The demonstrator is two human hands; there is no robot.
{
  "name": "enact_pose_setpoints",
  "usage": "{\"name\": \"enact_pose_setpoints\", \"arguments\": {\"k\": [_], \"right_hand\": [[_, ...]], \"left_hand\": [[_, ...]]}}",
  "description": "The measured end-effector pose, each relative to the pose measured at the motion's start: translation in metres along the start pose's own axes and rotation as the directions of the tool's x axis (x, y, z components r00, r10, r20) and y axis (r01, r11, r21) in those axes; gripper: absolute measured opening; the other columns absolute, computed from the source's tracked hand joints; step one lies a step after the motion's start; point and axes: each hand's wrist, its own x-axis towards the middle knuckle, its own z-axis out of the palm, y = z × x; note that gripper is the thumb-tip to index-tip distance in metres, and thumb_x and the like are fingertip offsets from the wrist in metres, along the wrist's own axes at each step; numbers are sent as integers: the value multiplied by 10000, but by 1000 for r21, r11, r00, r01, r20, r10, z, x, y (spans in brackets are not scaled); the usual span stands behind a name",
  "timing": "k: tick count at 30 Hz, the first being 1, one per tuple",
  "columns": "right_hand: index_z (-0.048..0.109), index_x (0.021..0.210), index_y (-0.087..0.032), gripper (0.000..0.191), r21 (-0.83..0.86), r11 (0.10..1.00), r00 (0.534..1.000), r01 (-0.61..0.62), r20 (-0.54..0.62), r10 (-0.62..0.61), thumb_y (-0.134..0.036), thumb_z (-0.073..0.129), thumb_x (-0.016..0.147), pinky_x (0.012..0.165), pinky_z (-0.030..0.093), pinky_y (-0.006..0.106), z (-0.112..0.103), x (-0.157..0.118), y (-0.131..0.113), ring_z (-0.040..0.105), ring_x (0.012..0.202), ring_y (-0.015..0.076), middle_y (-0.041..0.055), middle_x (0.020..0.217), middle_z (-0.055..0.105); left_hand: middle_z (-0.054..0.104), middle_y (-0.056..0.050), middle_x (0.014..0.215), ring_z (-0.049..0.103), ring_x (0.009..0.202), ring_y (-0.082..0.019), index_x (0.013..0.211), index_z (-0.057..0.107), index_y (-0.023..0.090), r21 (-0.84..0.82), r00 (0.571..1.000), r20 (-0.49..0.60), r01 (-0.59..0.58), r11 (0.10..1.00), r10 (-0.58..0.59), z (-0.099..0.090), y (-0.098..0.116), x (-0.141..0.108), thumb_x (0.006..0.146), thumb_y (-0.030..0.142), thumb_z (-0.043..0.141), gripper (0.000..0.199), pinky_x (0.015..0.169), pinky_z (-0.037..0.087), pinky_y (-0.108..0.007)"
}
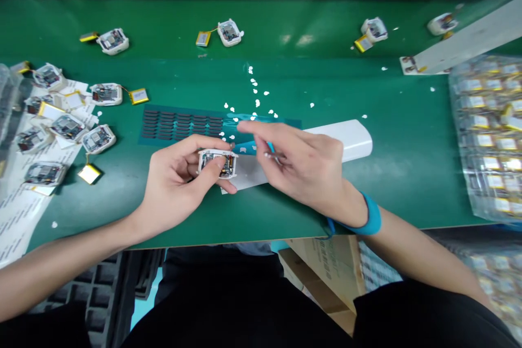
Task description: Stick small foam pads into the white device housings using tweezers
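From the head camera we look down on our two bare hands over a green anti-static bench mat [391, 147]. Our left hand [175, 185] is clenched around a small square white plastic module casing [217, 163], with a circuit board and a small battery showing in its open face and our thumb pressed across it. This casing is our landmark. It sits over a flat white sheet [248, 176], a little above the mat's near edge.

Our right hand [302, 166] is just right of the casing, its index finger stretched toward a teal film strip [249, 147]. A thin silvery sliver [271, 156] shows at its fingertips; it is too small to name, and we cannot tell whether it is gripped. A teal wrist strap [367, 218] circles that wrist.

Just beyond the casing lies a dark teal sheet with rows of black rectangular pads [179, 125], and white flecks [255, 92] trail away past it. To the casing's right are a long white plastic bar [346, 138] and, farther off, clear trays of yellow-labelled batteries [485, 136]. Well to its left, opened white modules [98, 138] lie on printed white paper [24, 223]. Well beyond it, more modules [229, 32] sit on a raised green shelf [285, 22].
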Motion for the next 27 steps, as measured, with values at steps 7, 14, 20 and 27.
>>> {"name": "enact_pose_setpoints", "arguments": {"k": [7,14,20,27], "right_hand": [[722,1269,-186,279,-39,986,984,164,74,-161,-89,617,1029,715,653,164,-1,-1,4,812,1034,136,32,1273,805],[703,1276,-144,271,17,959,951,284,123,-284,-120,530,1069,753,696,237,-8,-4,6,824,1016,182,79,1252,810],[676,1328,-113,317,-21,948,942,318,125,-313,-113,496,1067,746,696,247,-1,-10,-2,822,1019,189,110,1239,811],[711,1248,-15,335,-214,889,911,404,181,-370,-195,477,1091,589,649,285,-13,-6,-14,811,836,210,180,1173,817]], "left_hand": [[760,37,659,779,535,-223,962,581,221,5,997,41,63,998,-63,-2,1,1,917,244,746,173,494,619,-262],[742,29,640,768,528,-227,884,521,248,5,998,29,56,998,-56,0,-2,-2,907,301,787,272,454,600,-282],[721,43,655,781,589,-215,910,528,254,1,998,47,44,999,-44,3,-6,-7,931,315,751,232,497,632,-286],[791,75,781,768,625,-113,934,586,246,355,945,-37,-291,888,324,4,-9,-20,973,136,700,163,595,640,-205]]}}
